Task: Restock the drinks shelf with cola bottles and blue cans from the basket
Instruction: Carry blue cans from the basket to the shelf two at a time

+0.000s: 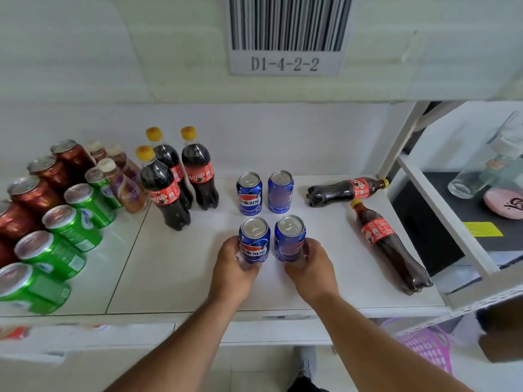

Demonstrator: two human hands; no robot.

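My left hand (233, 271) grips a blue can (254, 240) standing on the white shelf (169, 267). Beside it, my right hand (310, 268) grips a second blue can (290, 239). Two more blue cans (249, 193) (280, 191) stand upright just behind them. Three cola bottles with yellow caps (165, 190) (199, 172) (167, 157) stand to the left of the cans. Two cola bottles lie on their sides at the right: one (346, 190) near the back, one (389, 244) along the shelf's right edge.
Green cans (73, 224), red cans (34, 193) and small brown bottles (126, 188) fill the shelf's left part. A pink perforated basket (424, 345) sits below right. A white upright post (402, 142) bounds the shelf on the right. A barcode label (285, 35) hangs above.
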